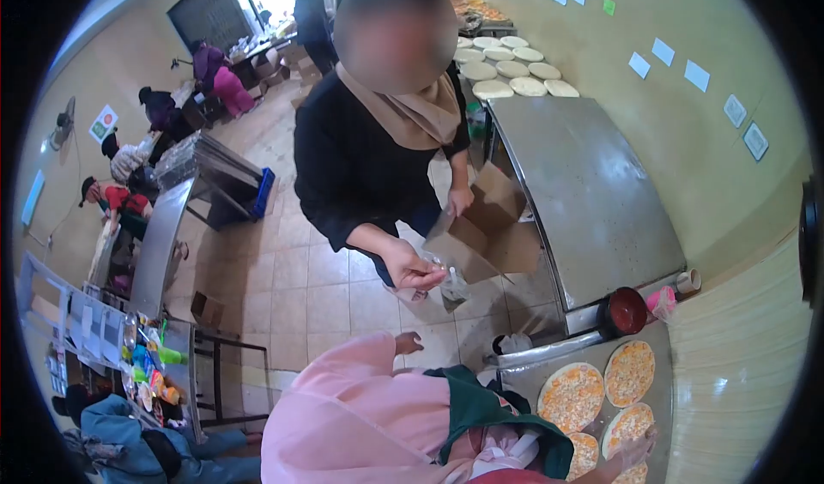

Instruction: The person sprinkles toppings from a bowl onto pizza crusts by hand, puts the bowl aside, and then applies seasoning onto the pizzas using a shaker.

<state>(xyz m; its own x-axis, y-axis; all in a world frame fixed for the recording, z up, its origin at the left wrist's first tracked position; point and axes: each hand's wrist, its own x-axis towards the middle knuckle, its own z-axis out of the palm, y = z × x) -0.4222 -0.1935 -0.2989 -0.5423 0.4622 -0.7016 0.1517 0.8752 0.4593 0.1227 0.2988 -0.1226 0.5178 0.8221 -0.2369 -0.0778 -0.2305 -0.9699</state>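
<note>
My left hand [408, 342] reaches out from a pink sleeve, its fingers loosely apart and nothing in them. Just above it, another person's hand [412, 265] pinches the top of a small clear plastic bag [452, 292] with something dark inside. At the lower right, my right hand [639, 451], seemingly in a clear glove, is over the near edge of a topped pizza [627, 424]; its fingers are too unclear to make out. Other topped pizzas, such as the large one [570, 398] and the one by the wall [630, 372], lie on the metal table [532, 366].
The person facing me also holds an open cardboard box [493, 235]. A steel table [584, 175] carries several plain pizza bases [524, 86] at its far end. A dark red bowl [625, 312] stands near the pizzas. Other people work along tables at the left.
</note>
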